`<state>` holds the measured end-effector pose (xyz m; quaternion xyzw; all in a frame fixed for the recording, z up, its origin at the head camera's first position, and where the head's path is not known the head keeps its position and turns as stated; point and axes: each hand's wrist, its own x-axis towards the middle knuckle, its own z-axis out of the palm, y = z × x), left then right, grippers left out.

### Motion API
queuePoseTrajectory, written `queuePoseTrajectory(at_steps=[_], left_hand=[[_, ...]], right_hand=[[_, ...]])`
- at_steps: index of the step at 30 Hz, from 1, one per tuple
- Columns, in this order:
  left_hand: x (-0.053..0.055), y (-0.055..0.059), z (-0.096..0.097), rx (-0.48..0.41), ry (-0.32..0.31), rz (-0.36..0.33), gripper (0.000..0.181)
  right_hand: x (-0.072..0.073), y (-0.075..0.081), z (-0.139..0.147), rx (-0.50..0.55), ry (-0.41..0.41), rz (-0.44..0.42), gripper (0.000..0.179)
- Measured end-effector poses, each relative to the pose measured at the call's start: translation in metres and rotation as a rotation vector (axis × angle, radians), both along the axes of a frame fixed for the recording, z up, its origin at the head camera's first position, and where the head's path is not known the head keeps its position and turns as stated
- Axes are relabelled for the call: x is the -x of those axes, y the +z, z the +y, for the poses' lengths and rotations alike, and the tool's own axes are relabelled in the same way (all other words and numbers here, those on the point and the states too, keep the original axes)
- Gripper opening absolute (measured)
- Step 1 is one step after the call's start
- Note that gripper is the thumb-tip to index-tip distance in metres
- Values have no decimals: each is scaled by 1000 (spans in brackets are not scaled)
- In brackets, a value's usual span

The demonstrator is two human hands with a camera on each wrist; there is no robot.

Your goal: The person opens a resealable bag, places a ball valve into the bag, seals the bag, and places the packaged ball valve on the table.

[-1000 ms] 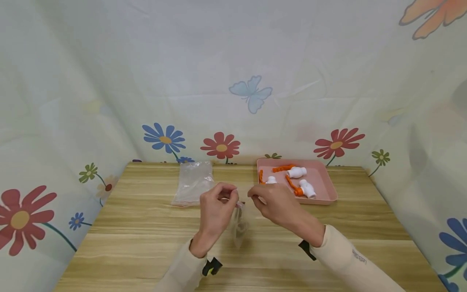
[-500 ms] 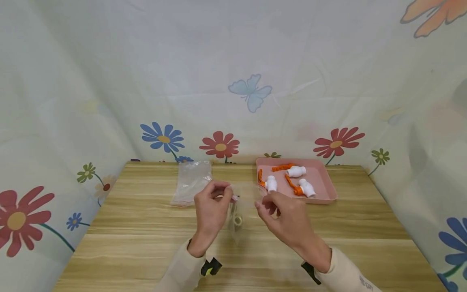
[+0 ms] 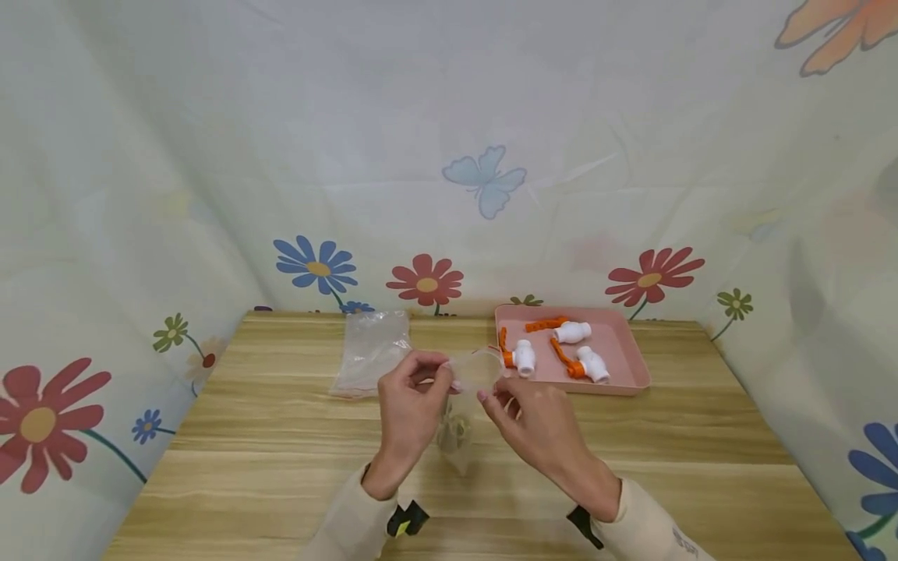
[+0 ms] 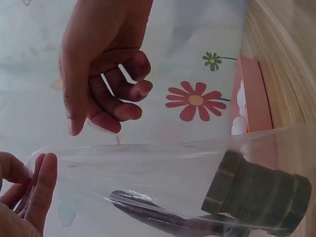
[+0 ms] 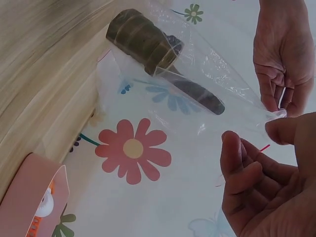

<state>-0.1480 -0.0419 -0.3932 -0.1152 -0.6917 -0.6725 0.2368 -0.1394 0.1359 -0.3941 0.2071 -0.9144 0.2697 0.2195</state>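
Observation:
My left hand (image 3: 412, 399) pinches the top edge of a clear zip bag (image 3: 468, 372) between thumb and fingers. Inside the hanging bag is a brass-coloured ball valve (image 4: 256, 193) with a dark lever handle (image 4: 153, 212), tilted in the wrist views. Beside the bag's mouth is my right hand (image 3: 550, 427), its fingers loosely bent. In the right wrist view its thumb and fingertips stand apart, near a short red strip (image 5: 265, 148) of the bag's seal. Whether those fingertips touch the thin film is hard to see.
At the back right, a pink tray (image 3: 627, 354) holds white plastic valves (image 3: 592, 364) with orange handles. More clear zip bags (image 3: 373, 351) lie flat at the back left of the wooden table (image 3: 281, 452). A flowered cloth (image 3: 351, 156) hangs behind and at both sides.
The right hand first came down and rightward to the bag's mouth, then shifted slightly back left. The bag's top spread between the hands. The left hand kept its pinch and moved little.

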Motion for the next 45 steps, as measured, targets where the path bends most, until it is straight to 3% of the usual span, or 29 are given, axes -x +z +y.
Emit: queuePoseTrajectory(at_steps=[7, 16, 22, 26, 30, 36, 41, 45], left_hand=[[0, 0, 0, -7, -17, -2, 5], [-4, 3, -4, 5, -62, -13, 7], [-3, 3, -13, 43, -53, -47, 12], [-3, 5, -19, 80, -48, -23, 16], [-6, 10, -22, 201, -10, 61, 13], [-10, 18, -20, 434, 37, 218, 12], [-13, 22, -14, 567, 17, 258, 21], [-12, 24, -9, 703, -12, 236, 34]], right_hand=[[1, 0, -3, -13, 47, 66, 9], [8, 6, 4, 106, 148, 229, 7], [14, 15, 13, 54, 157, 259, 6], [17, 20, 20, -4, 164, 298, 8], [20, 27, 28, -57, 176, 307, 12], [20, 38, 35, -161, 193, 210, 10], [19, 42, 34, -209, 261, 204, 13], [17, 44, 32, -194, 289, 222, 10]])
